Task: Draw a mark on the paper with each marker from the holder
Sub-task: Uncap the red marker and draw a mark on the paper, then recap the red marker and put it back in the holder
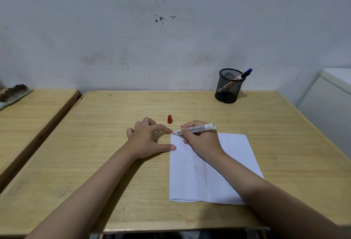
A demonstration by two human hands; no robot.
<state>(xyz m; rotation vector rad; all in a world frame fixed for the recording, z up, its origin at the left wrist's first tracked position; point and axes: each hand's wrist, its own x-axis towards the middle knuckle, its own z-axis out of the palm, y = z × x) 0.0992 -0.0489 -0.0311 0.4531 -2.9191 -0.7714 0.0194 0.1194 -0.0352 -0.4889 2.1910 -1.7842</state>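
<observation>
At the centre of the head view, the right hand (201,140) grips a marker (195,129), its fingers closed around the white barrel. The marker lies nearly level, its red tip pointing left and touching or just above the upper left corner of the paper (205,172); I cannot tell which. The paper lies on the tabletop (114,162) at lower centre, white and creased, with the right forearm resting across it. No mark shows on the bare part of the sheet.

Just left of the tip, the left hand (146,140) rests on the tabletop with its fingers loosely spread and holding nothing; the forefinger reaches toward the marker tip and the thumb touches the paper's left edge.

Above the two hands, a red cap (169,119) stands alone on the wood, apart from both.

Toward the upper right of the frame, a black mesh holder (228,86) stands near the back edge of the tabletop. A blue marker (245,73) leans in it, its capped end poking out over the rim to the right.
</observation>
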